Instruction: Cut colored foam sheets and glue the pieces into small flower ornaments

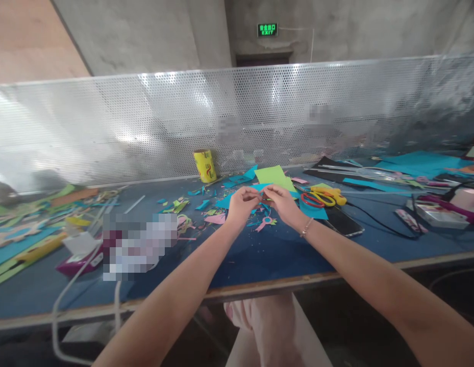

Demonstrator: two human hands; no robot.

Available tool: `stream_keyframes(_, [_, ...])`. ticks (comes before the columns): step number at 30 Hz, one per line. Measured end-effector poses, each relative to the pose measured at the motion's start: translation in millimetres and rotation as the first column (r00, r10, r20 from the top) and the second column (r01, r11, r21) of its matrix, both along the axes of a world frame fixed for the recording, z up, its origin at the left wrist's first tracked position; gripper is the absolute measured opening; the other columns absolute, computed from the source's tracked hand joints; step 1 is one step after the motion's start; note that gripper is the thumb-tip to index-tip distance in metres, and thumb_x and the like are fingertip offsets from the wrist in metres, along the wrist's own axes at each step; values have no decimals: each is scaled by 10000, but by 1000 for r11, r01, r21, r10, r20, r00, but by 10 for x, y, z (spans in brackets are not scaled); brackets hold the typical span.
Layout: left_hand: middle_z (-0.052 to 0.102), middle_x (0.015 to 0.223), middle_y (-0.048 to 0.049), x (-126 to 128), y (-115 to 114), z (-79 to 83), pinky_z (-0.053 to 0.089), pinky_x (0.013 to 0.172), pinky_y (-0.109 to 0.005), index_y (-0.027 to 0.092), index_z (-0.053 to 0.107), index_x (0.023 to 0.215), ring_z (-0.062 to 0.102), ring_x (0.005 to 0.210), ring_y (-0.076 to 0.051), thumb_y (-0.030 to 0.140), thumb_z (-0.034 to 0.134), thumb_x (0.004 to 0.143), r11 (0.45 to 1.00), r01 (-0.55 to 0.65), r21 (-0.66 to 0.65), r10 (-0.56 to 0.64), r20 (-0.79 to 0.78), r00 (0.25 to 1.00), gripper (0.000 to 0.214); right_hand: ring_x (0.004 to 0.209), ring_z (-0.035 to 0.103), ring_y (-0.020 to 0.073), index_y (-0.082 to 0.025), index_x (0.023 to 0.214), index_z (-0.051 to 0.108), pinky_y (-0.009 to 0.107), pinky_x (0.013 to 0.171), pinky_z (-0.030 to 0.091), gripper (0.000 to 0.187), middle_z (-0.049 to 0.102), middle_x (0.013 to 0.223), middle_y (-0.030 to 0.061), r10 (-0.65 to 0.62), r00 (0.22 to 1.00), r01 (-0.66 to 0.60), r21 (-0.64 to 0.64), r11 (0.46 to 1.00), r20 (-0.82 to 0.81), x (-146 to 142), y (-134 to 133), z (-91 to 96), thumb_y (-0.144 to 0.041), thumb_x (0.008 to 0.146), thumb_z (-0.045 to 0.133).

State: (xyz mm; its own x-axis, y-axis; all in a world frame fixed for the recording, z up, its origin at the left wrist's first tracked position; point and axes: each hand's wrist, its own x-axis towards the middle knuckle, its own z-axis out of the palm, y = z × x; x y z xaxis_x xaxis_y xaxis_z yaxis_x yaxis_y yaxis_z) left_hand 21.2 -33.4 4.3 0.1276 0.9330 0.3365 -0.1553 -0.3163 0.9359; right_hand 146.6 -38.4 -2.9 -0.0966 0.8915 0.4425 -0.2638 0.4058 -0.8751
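Note:
My left hand (pixel 244 205) and my right hand (pixel 281 203) meet above the table, fingertips pinched close together. Between them shows a small piece of blue paper (pixel 263 195), mostly covered by the fingers. A pink paper rosette with a blue ring (pixel 266 222) lies on the table just below my hands. Behind them is a light green paper sheet (pixel 274 176). Close to my right hand are scissors with red handles (pixel 312 200) and a yellow glue gun (pixel 332 195), its black cord running right. A pink paper scrap (pixel 215 218) lies left of my left hand.
A yellow tape roll (pixel 205 165) stands by the perforated metal panel (pixel 164 122). Right of my hands lie a black phone (pixel 344 222) and clear sticks (pixel 359 173). Another yellow glue gun (pixel 40 248) and a purple-and-white box (pixel 80 260) are at left. Paper scraps surround my hands.

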Motion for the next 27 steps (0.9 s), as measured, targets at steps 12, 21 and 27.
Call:
stream_keyframes(12, [616,666,-3,-9,21,-12,496,561,-252,149,525,749,581,598,-114,210,664,534,1000,16,13,-16,-20,1000,263,678,532,116,-184,669,562,301,716,441,132,549,676,-7,-51,997,53,-26,998,54,11,25,-2,-295,630,622])
stream_keyframes(21, [613,656,-3,-8,16,-11,494,562,-252,146,519,734,580,589,-112,204,668,538,1000,8,22,-7,-32,999,253,663,513,102,-177,663,559,279,696,422,72,535,670,-16,-16,999,17,-23,1000,31,3,18,-17,-222,626,601])
stream_keyframes(27, [606,645,2,-5,16,-13,497,556,-245,144,515,736,577,583,-108,209,667,545,999,2,38,0,-41,999,253,656,506,101,-174,665,549,275,677,412,74,531,669,-19,-26,999,26,-14,1000,27,-5,42,-33,-213,619,593])
